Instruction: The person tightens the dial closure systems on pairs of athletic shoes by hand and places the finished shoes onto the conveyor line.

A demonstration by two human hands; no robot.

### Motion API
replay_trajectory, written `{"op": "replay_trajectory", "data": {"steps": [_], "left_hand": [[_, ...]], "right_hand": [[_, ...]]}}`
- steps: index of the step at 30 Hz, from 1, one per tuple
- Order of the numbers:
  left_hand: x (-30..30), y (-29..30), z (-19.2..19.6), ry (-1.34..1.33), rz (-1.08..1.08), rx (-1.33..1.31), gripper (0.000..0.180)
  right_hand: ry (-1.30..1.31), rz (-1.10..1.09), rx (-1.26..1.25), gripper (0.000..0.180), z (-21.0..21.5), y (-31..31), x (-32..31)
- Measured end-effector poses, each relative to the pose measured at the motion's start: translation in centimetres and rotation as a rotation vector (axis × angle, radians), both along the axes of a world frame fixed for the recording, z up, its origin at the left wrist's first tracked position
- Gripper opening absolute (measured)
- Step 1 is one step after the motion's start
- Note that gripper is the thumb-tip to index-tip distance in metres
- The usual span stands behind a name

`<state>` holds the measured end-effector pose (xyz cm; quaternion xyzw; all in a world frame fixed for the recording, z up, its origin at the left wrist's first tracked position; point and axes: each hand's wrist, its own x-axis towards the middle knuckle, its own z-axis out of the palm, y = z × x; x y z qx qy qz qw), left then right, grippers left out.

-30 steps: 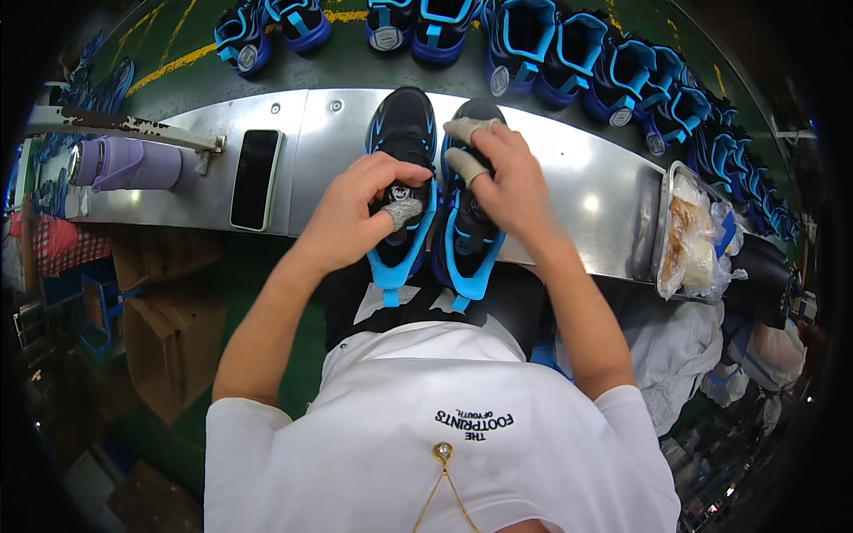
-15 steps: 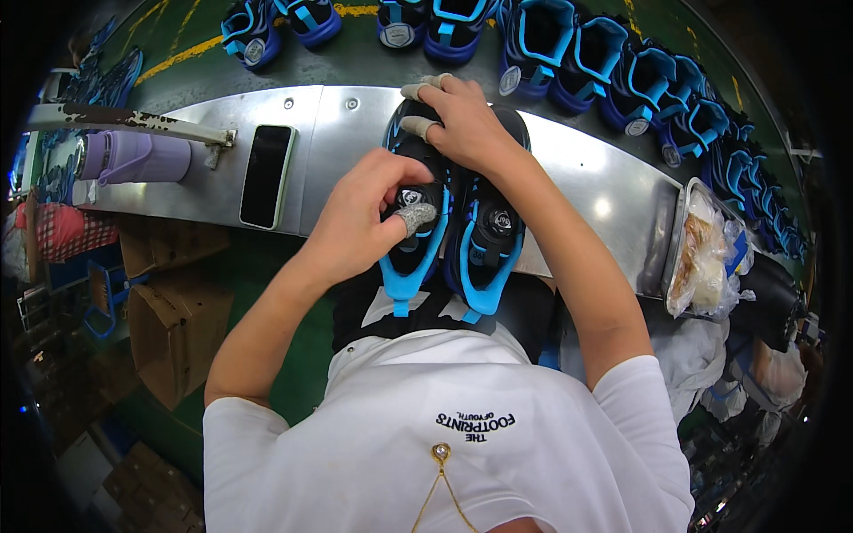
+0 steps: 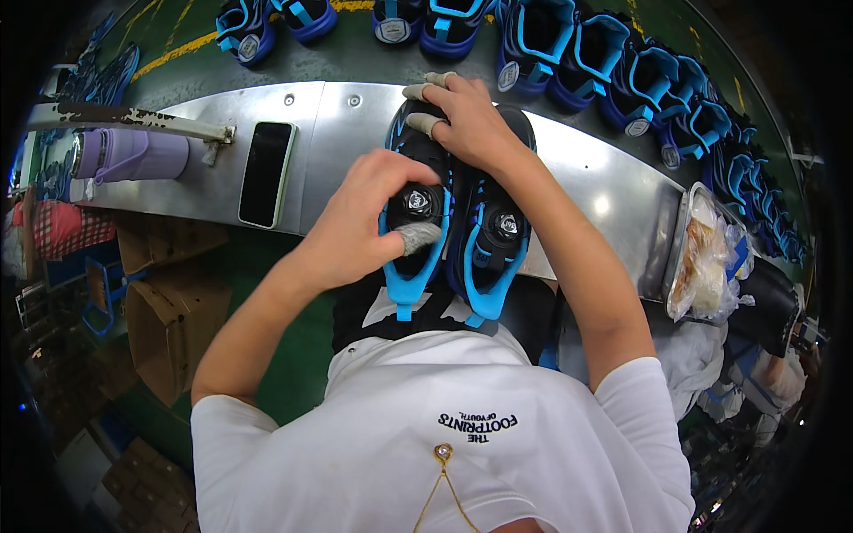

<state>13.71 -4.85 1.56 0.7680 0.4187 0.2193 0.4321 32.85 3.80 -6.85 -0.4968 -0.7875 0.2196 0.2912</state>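
Two black shoes with bright blue trim lie side by side, heels toward me: the left shoe (image 3: pixel 410 266) and the right shoe (image 3: pixel 481 293). Each carries a round black dial on its tongue. My left hand (image 3: pixel 366 213) is at the left shoe, thumb and forefinger apart on either side of its dial (image 3: pixel 416 203), which shows fully between them. A grey covering wraps the thumb. My right hand (image 3: pixel 471 120) lies across the toe ends, its pale-capped fingers curled over the left shoe's toe. The dial (image 3: pixel 506 225) of the right shoe is untouched.
A phone (image 3: pixel 267 175) and a purple bottle (image 3: pixel 147 155) lie on the metal bench (image 3: pixel 591 178) at left. A metal tray (image 3: pixel 677 244) with plastic-bagged contents stands at right. Beyond the bench, several similar shoes (image 3: pixel 591 62) line a dark surface. Cardboard boxes (image 3: pixel 173 333) are lower left.
My left thumb and forefinger have spread apart, uncovering more of the left shoe's dial. My right hand stays over the toes; the shoes have shifted very slightly.
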Motion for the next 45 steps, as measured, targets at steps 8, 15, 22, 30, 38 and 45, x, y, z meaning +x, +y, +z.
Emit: {"op": "replay_trajectory", "data": {"steps": [8,15,22,30,38,45], "left_hand": [[-1.3,2.1,-0.6,-0.046,-0.158,-0.135,0.037],[1.6,-1.3,-1.4,0.107,0.188,0.234,0.041],[-1.2,1.4,-1.8,-0.088,-0.197,0.012,0.047],[-2.7,-5.4,-2.7,-0.54,0.436,-0.307,0.011],[-1.0,-8.3,-3.5,-0.466,0.398,-0.35,0.019],[-1.2,-8.6,-3.7,-0.354,0.348,-0.234,0.019]], "right_hand": [[-0.011,-0.034,-0.051,0.036,0.4,-0.1,-0.4],[0.021,-0.032,-0.009,0.035,-0.2,0.0,0.0],[-0.017,-0.007,-0.025,0.037,0.7,0.0,0.2],[0.35,0.378,-0.424,0.044,7.3,-6.8,1.4],[0.163,0.199,-0.007,0.035,6.1,-9.8,-0.8],[0.19,0.292,-0.077,0.055,7.5,-9.2,0.0]]}}
